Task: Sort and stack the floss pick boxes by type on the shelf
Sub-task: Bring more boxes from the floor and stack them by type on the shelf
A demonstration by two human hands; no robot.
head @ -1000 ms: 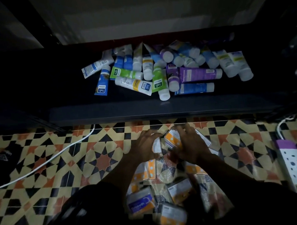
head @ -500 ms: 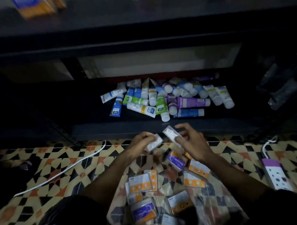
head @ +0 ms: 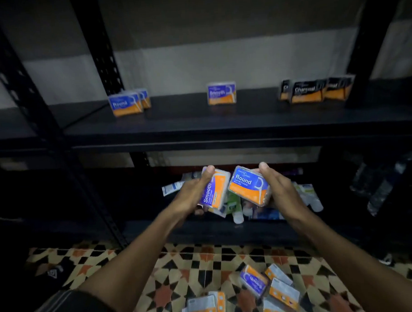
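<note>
**Left grip**: fingers and thumb are curled round the held Smooth box, thumb tip on its top edge. The box stands on end, its label running upward.

**Right grip**: it is curled round the held Round box, thumb on the upper corner. The box is tilted, label toward the camera.

The two held boxes sit side by side in the air in front of the lower shelf. Whether their near edges touch cannot be told.

**Upper shelf board**, at 12 o'clock from the grips, carries three groups, well apart:
- 10 o'clock: the shelved Round pair, upright, one behind the other.
- 12 o'clock: the shelved Smooth box, upright, alone.
- 2 o'clock: the Charcoal boxes, three visible, upright and overlapping.

**Lower shelf**: directly behind the grips lies a heap of tubes, partly hidden by the hands. At 3 o'clock there are clear bottles — blurred and dim.

**Floor**: patterned tile at 6 o'clock. The loose boxes lie flat and overlapping on it, between the forearms — most labels are too dim to read.
</note>
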